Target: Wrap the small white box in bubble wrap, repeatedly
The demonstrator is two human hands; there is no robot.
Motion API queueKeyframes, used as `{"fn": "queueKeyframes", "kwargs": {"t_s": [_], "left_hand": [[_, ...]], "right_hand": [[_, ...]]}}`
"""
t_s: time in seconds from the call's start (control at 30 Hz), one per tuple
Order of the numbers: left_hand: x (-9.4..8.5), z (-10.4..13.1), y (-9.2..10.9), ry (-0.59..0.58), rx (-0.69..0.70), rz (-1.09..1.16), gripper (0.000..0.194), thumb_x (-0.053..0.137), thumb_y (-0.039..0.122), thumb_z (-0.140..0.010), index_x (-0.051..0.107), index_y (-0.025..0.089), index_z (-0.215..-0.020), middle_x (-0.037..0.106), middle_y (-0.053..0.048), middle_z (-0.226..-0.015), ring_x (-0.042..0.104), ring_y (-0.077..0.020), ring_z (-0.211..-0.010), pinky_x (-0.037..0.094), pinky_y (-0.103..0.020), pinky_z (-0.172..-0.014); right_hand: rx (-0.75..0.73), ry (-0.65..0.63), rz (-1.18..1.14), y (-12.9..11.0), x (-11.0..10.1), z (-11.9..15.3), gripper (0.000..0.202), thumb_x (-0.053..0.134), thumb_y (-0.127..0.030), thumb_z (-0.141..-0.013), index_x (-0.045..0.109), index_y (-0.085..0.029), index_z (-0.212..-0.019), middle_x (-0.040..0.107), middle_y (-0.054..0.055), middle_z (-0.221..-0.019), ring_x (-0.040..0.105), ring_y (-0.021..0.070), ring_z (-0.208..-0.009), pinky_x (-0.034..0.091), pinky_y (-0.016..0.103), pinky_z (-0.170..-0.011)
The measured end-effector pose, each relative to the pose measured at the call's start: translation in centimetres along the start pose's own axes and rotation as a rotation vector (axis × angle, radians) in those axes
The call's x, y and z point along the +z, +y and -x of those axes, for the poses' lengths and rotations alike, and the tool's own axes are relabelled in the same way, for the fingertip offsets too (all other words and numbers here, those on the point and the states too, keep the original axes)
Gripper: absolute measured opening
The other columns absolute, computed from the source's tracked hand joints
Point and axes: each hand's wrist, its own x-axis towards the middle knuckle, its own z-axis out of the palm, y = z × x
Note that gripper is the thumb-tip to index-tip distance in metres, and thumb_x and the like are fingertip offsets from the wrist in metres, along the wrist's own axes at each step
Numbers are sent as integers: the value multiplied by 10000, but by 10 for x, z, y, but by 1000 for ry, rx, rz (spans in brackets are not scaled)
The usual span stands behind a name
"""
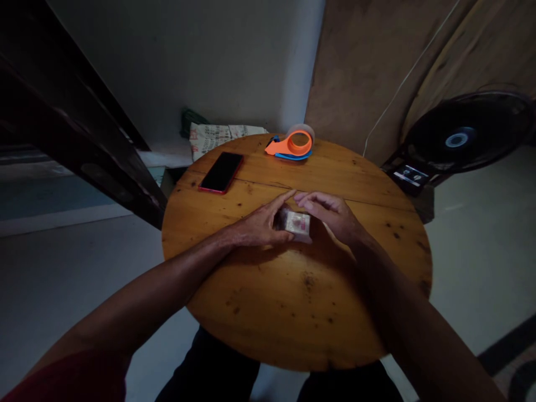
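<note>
So, one desk (pixel 293 312): the left hand (pixel 262 223) loosely grasps a small box (pixel 299 222) between thumb and fingers; the right hand's (pixel 335 215) fingers look relaxed, nothing visible in them, just past it. Steadying step, I'd guess; next move probably wants a snug hold. Two hands, one tape dispenser (pixel 280 147) and one phone (pixel 221 172) beyond the fingers, one box.

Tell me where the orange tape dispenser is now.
In the head view, the orange tape dispenser sits near the far edge of the round wooden table, to the right of the phone and beyond the left hand and right hand.
</note>
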Motion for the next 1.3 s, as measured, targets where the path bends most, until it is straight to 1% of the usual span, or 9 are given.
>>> {"fn": "queueKeyframes", "kwargs": {"t_s": [0.13,0.23,0.3,0.43,0.53,0.63,0.83,1.13,1.3], "left_hand": [[1,0,-2,-12,-11,24,958,804,277,-653,340,224,-1489,505,-122,-1422,505,-318,-1273,414,-434,-1064],[2,0,-5,-11,8,47,967,811,275,-654,334,221,-1493,541,-126,-1385,531,-316,-1250,429,-437,-1052],[2,0,-5,-25,14,47,977,806,282,-663,311,220,-1503,547,-125,-1378,534,-315,-1248,428,-443,-1052],[0,0,-4,-79,7,-34,1003,768,311,-696,219,222,-1531,445,-122,-1475,457,-317,-1321,380,-465,-1094],[0,0,-2,-85,-14,-65,997,745,329,-712,194,220,-1536,431,-120,-1484,449,-315,-1322,373,-470,-1100],[0,0,-2,-86,-18,-54,987,743,322,-707,206,233,-1531,459,-112,-1461,467,-319,-1302,385,-483,-1088],[1,0,-6,-84,13,-25,971,741,321,-718,215,234,-1530,425,-118,-1492,447,-308,-1333,370,-471,-1106],[0,-1,-4,-81,24,-61,987,752,290,-704,216,246,-1532,488,-105,-1437,506,-313,-1268,423,-469,-1057],[1,0,-4,-67,34,-58,985,759,330,-704,228,240,-1529,469,-114,-1448,475,-313,-1297,385,-474,-1090]], "right_hand": [[18,-247,39,-4,-7,2,476,768,-388,-717,649,-249,-1156,672,26,-1146,622,207,-998,498,329,-865],[32,-306,46,-3,-7,0,502,776,-356,-704,636,-255,-1175,661,30,-1180,624,209,-1013,503,328,-867],[27,-256,42,-1,-5,-1,397,748,-362,-731,662,-247,-1102,673,31,-1136,628,202,-990,504,330,-859],[-34,-127,30,3,1,-4,219,724,-389,-752,700,-217,-886,680,47,-1088,627,206,-994,499,343,-866],[-51,-40,31,4,2,-4,202,679,-405,-793,691,-204,-773,680,59,-1059,627,206,-998,487,354,-888],[-37,-38,46,3,1,-2,199,682,-409,-788,691,-211,-799,669,60,-1103,617,216,-1044,477,363,-915],[-94,-171,144,1,2,0,266,794,-352,-669,648,-221,-847,610,54,-1238,564,241,-1155,434,403,-995],[-203,25,176,10,6,-4,116,653,-309,-806,663,-210,-747,675,56,-1066,604,225,-1109,432,394,-995],[-131,145,125,12,8,-4,188,603,-373,-850,686,-207,-876,694,61,-1050,646,197,-956,501,352,-863]]}}
